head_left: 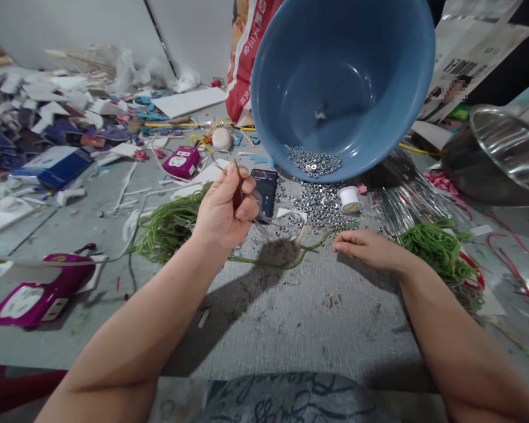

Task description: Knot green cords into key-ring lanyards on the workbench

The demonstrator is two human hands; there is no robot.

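My left hand [227,205] is raised over the table, its fingers closed around a thin grey wire-like loop [223,157]. The loop's ring sticks up above the thumb; the rest is partly hidden in my palm. My right hand [364,245] rests low over the table, thumb and fingers pinched at the end of a green cord [286,267]. That cord curves left across the tabletop toward a bundle of green cords [165,226] beside my left wrist. Many small metal nuts [321,205] lie scattered beyond my hands.
A tilted blue basin [335,88] holds more nuts at its lower rim. A phone [264,191] and a white spool [350,200] lie among the nuts. Another green cord bundle [441,252], a steel bowl [502,158] and purple devices [39,294] stand around. Scraps [48,117] pile left.
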